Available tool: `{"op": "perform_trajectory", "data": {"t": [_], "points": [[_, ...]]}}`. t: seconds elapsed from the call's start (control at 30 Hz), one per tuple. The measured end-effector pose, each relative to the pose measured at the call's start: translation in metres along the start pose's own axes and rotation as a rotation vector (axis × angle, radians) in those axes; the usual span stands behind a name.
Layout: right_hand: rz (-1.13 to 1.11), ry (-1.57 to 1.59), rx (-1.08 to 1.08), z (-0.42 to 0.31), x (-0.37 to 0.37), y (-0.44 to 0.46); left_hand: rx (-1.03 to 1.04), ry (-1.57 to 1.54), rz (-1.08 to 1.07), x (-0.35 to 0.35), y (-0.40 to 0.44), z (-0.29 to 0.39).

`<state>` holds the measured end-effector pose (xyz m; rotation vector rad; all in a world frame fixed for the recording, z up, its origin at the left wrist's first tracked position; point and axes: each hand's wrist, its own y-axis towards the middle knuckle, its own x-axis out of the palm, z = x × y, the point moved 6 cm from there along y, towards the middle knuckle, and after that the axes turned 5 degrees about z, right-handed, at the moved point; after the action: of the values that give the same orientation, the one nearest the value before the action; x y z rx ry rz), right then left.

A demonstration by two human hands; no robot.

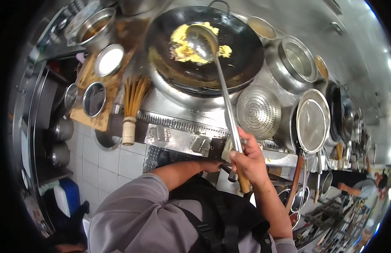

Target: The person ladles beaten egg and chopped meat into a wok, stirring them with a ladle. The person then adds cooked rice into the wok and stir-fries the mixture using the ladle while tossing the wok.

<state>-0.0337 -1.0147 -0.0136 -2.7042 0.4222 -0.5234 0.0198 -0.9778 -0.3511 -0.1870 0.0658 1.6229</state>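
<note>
Stirring, it seems | stick brush (134, 101) left of the wok (244, 46) | yellow food (180, 34) in the wok, with the ladle (225, 92) over it | left hand (210, 165) low by the stove (178, 141), too hidden to tell its grip | right hand (251, 159) wrapped round the ladle's handle | best: push softly, scrape low, gather stray bits

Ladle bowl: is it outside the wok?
No, the ladle bowl is inside the wok, among the yellow food.
</note>
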Motion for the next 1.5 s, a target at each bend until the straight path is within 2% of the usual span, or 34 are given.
{"op": "perform_trajectory", "data": {"t": [0.03,0.13,0.17,0.23,0.33,0.4,0.47,0.53,0.57,0.6,0.63,0.67,0.73,0.8,0.83,0.9,0.93,1.0,1.03,1.07,1.1,1.17,1.2,1.23,1.27,1.3,1.33,1.4,1.47,1.5], "points": [[0.016,-0.002,0.013,-0.001,0.001,0.0,-0.103,0.103,-0.054,-0.012,-0.007,0.026],[0.028,-0.018,0.013,-0.003,0.004,0.001,-0.103,0.092,-0.012,-0.034,-0.019,0.069],[0.043,-0.024,0.006,-0.004,0.005,0.002,-0.103,0.091,-0.006,-0.029,-0.017,0.056],[0.036,-0.04,-0.006,-0.006,0.006,0.002,-0.228,0.15,-0.131,-0.005,-0.014,0.007],[0.079,-0.043,0.007,-0.012,0.009,0.002,-0.213,0.177,-0.133,-0.002,-0.022,0.016],[0.1,0.005,0.057,-0.017,0.006,0.003,-0.194,0.208,-0.044,-0.002,-0.049,0.029],[0.081,0.051,0.073,-0.027,0.006,0.012,-0.164,0.251,0.033,-0.023,-0.082,0.071],[0.093,-0.2,-0.026,-0.043,0.008,0.031,-0.335,-0.161,-0.077,-0.07,-0.142,0.148],[0.093,-0.194,-0.036,-0.045,0.011,0.039,-0.201,0.038,0.113,-0.103,-0.17,0.185],[0.124,-0.249,-0.139,-0.051,0.012,0.046,-0.064,0.232,0.293,-0.131,-0.2,0.217],[0.159,-0.301,-0.237,-0.055,0.014,0.052,-0.008,0.557,0.578,-0.163,-0.23,0.24],[0.167,-0.294,-0.24,-0.055,0.014,0.061,0.058,0.881,0.863,-0.19,-0.258,0.264],[0.275,-0.37,-0.295,-0.068,0.012,0.08,-0.29,1.162,0.986,-0.233,-0.292,0.281],[0.304,-0.45,-0.303,-0.083,0.029,0.101,-0.553,1.111,0.964,-0.259,-0.321,0.224],[0.329,-0.536,-0.304,-0.09,0.037,0.107,-0.54,1.123,0.962,-0.27,-0.332,0.205],[0.273,-0.609,-0.29,-0.089,0.05,0.118,-0.661,0.863,0.969,-0.295,-0.349,0.179],[0.208,-0.692,-0.259,-0.085,0.057,0.118,-0.652,0.871,0.963,-0.305,-0.35,0.18],[0.183,-0.705,-0.206,-0.081,0.055,0.097,-0.598,1.171,0.939,-0.329,-0.346,0.197],[0.16,-0.881,-0.233,-0.08,0.052,0.08,-0.373,1.067,1.071,-0.333,-0.325,0.247],[0.141,-1.055,-0.253,-0.076,0.049,0.061,-0.202,1.043,1.072,-0.337,-0.298,0.28],[0.162,-1.054,-0.25,-0.073,0.042,0.04,-0.034,1.01,1.068,-0.338,-0.27,0.307],[0.211,-1.293,-0.403,-0.075,0.041,-0.003,0.212,0.924,0.935,-0.327,-0.206,0.347],[0.23,-1.296,-0.405,-0.071,0.046,-0.022,0.264,0.943,0.857,-0.321,-0.174,0.347],[0.258,-1.29,-0.352,-0.066,0.052,-0.038,0.239,1.001,0.717,-0.317,-0.146,0.342],[0.284,-1.284,-0.309,-0.064,0.058,-0.053,0.275,1.058,0.807,-0.312,-0.134,0.345],[0.298,-1.287,-0.327,-0.064,0.062,-0.071,0.178,1.016,0.784,-0.313,-0.125,0.349],[0.294,-1.162,-0.239,-0.059,0.059,-0.091,0.078,0.968,0.761,-0.316,-0.122,0.351],[0.3,-0.864,0.002,-0.053,0.047,-0.124,0.12,0.995,0.794,-0.302,-0.141,0.365],[0.293,-0.795,0.062,-0.068,0.048,-0.142,0.149,1.02,0.793,-0.29,-0.152,0.364],[0.302,-0.898,0.075,-0.075,0.053,-0.14,0.202,1.004,0.814,-0.287,-0.154,0.36]]}}
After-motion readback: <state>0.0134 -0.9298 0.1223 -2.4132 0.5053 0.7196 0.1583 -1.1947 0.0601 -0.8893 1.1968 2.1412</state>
